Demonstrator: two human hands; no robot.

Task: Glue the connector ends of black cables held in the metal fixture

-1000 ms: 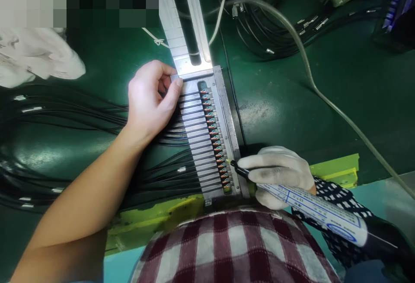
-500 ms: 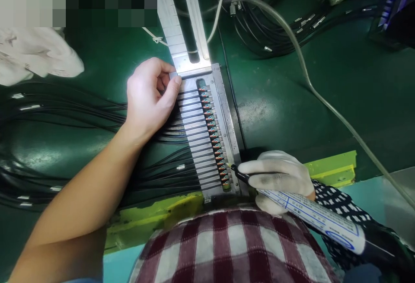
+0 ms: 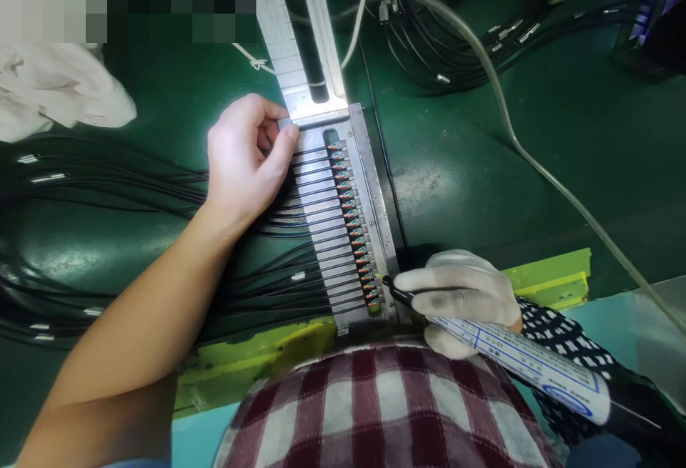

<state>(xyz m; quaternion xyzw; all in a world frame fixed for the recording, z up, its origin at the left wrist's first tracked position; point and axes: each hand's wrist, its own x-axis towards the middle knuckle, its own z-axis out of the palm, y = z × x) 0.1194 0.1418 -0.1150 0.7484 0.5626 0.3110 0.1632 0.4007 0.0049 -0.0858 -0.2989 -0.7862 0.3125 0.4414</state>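
Your gloved right hand (image 3: 464, 289) gripped the pen-like tool (image 3: 528, 357), its long axis slanting up-left, tip toward the metal fixture (image 3: 376, 193), whose corner your half-curled left hand (image 3: 241, 157) pinched.

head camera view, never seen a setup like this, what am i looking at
No machine is at work here: these are a person's two hands, seen by a camera worn on the head, looking forward and down.

The bare left hand grips the upper left corner of a metal fixture on a green table. Black cables run across the fixture side by side, ending in small connectors.

The right hand, in a white glove, holds a white tube with blue print, its dark tip near the lower connectors.

Farther off lie white cloth and more cables.
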